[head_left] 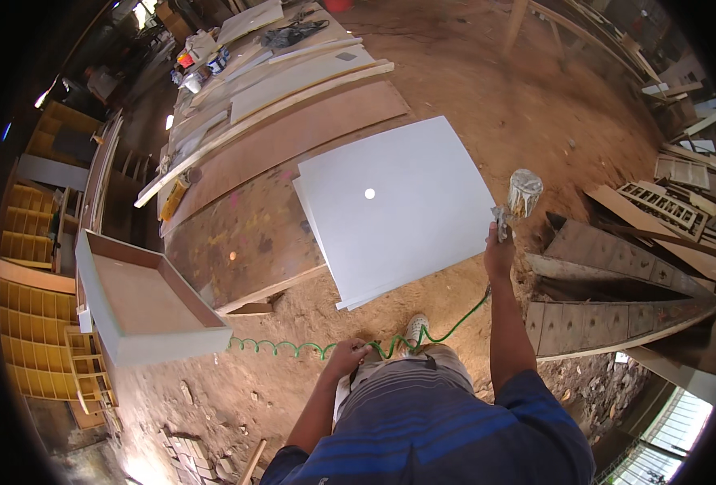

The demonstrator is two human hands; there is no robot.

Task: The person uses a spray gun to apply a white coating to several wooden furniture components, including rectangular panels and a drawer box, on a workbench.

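My right hand [499,252] is closed round the handle of a spray gun [524,194], whose paint-smeared cup stands out past the fingers. The gun is beside the right edge of a white panel [398,218]. A paler round spot shows on the panel, and another sheet's edge peeks out beneath it. From the gun a green coiled air hose [445,335] runs down and left across my body. Near my waist my left hand [347,356] grips that hose with curled fingers. Beyond it the coils stretch left to a grey-white open box or drawer [154,315].
A stained wooden worktop [249,234] carries boards, strips and paint tins [192,81] toward the far left. Yellow shelf frames [31,307] stand at left. Wooden pieces [617,299] lie on the dirt floor at right, near stacked scrap timber [669,206]. Rubble lies lower left.
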